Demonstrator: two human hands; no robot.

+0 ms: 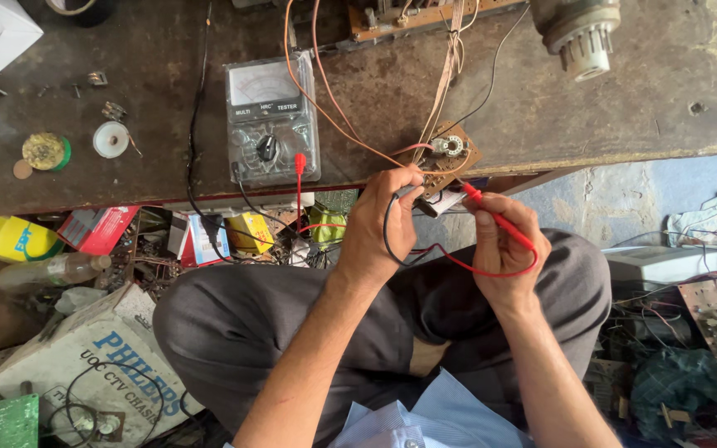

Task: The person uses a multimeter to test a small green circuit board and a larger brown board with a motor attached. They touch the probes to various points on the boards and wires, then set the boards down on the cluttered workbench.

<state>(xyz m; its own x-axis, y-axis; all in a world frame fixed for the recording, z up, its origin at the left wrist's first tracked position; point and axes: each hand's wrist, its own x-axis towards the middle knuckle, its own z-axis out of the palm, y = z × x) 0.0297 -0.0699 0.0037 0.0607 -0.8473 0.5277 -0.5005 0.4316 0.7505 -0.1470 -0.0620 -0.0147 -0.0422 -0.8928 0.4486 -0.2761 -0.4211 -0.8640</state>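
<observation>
A dark, worn worktop (607,108) is seen across the top of the view, with an analogue test meter (271,120) lying flat on it and a small brown circuit board (446,158) held at its front edge, wires running up from it. The left hand (379,228) is closed around a black probe (404,195) at the board's lower left. The right hand (504,249) is closed in a pinching grip on a red probe (495,217), its tip touching the board's lower right edge.
</observation>
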